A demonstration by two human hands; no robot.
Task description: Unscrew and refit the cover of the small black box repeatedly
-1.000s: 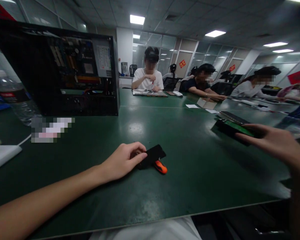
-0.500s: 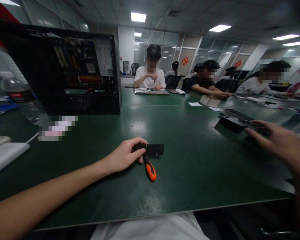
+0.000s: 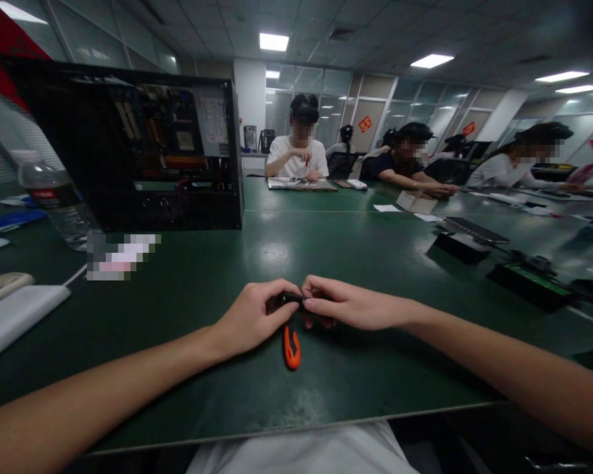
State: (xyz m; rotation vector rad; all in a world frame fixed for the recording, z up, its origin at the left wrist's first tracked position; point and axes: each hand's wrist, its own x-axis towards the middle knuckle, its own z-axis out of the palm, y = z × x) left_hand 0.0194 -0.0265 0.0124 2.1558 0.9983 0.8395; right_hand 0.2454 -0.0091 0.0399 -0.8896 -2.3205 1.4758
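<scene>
Near the front middle of the green table (image 3: 366, 382), my left hand (image 3: 250, 313) grips a small black part (image 3: 291, 299) between thumb and fingers. From the other side my right hand (image 3: 348, 306) pinches the part's right end, so the two hands almost meet. Fingers cover most of the part, and its exact kind cannot be made out. Just below my left fingertips lies an orange-and-black screwdriver handle (image 3: 291, 349); its shaft is hidden under the hand.
An open computer case (image 3: 192, 210) stands at the back left beside a plastic bottle (image 3: 62, 204). To the right lie a black box (image 3: 458, 249) and a black part with a green board (image 3: 528, 284). Across the table a person (image 3: 299, 151) works on a flat device.
My right hand has come from the dark items at the right to the middle and taken hold of the black part's right end. The part has turned in my left hand.
</scene>
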